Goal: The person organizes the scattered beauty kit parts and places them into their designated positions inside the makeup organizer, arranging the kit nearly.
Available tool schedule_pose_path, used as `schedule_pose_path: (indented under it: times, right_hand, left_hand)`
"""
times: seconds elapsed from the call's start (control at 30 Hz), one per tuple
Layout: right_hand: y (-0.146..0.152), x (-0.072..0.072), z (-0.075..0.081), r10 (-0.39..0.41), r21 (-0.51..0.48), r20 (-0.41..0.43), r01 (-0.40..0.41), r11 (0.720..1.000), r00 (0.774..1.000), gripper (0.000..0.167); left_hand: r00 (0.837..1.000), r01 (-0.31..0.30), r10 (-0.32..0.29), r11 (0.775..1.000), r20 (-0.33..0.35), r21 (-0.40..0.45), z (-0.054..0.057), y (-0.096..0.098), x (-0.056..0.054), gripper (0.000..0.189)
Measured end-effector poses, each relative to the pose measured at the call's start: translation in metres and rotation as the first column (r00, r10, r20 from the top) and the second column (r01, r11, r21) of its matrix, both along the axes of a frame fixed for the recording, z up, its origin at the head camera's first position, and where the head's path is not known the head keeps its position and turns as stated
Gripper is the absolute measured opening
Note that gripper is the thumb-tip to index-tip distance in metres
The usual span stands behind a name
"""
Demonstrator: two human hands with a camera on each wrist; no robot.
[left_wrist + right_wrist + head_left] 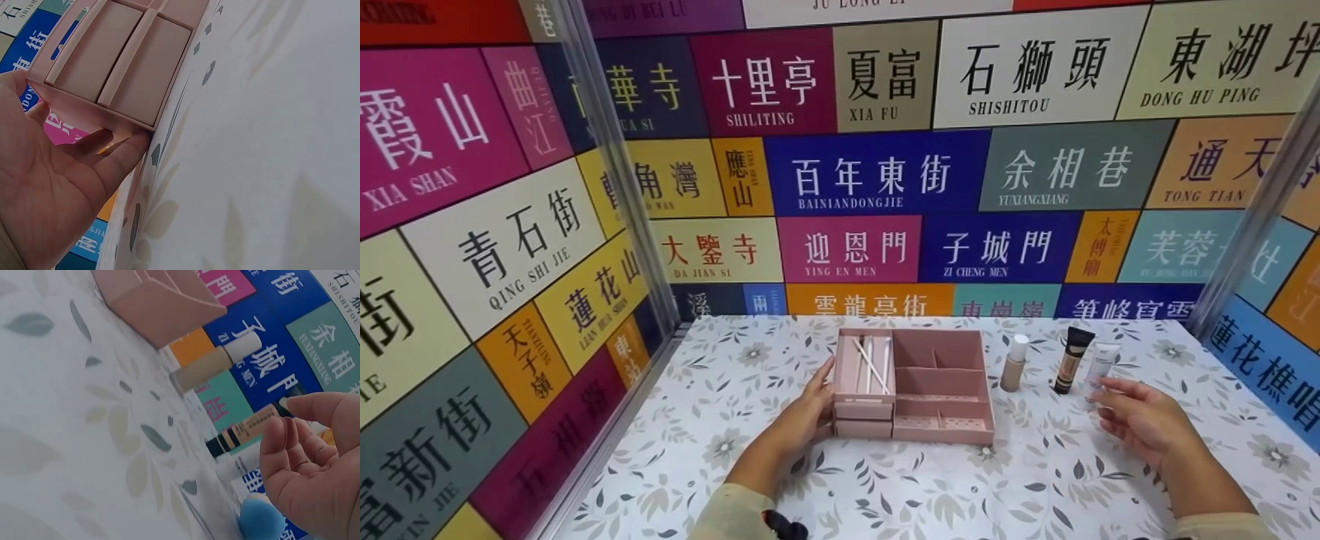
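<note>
A pink desktop organizer (937,382) stands on the table, with a raised drawer section on its left and open compartments on its right. My left hand (812,401) touches its left side; in the left wrist view the fingers (132,152) lie along that side, beside two drawer fronts (152,70). My right hand (1144,420) hovers by a white tube (1102,361), thumb and fingertips close together with nothing visible between them. Left of that tube stand a black-capped beige tube (1072,361) and a white-capped foundation bottle (1015,367). A blue rounded thing (261,519) shows beside the right hand, partly covered.
Thin sticks (872,365) lie on the organizer's upper left section. A leaf-patterned cloth (930,495) covers the table. Colourful sign-covered walls (877,172) rise at the back and sides. A small dark object (785,525) shows by the left sleeve.
</note>
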State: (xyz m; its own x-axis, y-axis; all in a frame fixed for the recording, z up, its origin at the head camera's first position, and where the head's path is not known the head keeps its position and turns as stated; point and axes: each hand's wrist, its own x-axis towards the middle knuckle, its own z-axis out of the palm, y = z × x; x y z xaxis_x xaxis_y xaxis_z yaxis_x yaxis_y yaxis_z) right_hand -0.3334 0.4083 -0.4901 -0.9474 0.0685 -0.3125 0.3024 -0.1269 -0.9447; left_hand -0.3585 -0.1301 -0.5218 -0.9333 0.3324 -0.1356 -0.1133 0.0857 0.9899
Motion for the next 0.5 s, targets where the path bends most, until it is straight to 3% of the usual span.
schedule_pose_path:
  times: [0.13, 0.37, 0.5]
  right_hand:
    - [0.011, -0.002, -0.004, -0.060, 0.084, 0.009, 0.059, 0.995, 0.998, 0.029]
    - [0.028, -0.004, -0.009, -0.216, 0.217, 0.059, 0.199, 0.956, 0.975, 0.057]
    - [0.039, -0.003, -0.011, -0.268, 0.223, 0.099, 0.241, 0.945, 0.958, 0.052]
  left_hand:
    - [1.000, 0.000, 0.000, 1.000, -0.013, 0.007, -0.001, -0.001, 0.001, 0.056]
    - [0.999, 0.011, -0.011, 1.000, -0.030, 0.027, -0.002, 0.001, 0.002, 0.058]
    - [1.000, 0.008, -0.007, 1.000, -0.028, 0.015, -0.001, 0.001, 0.001, 0.057]
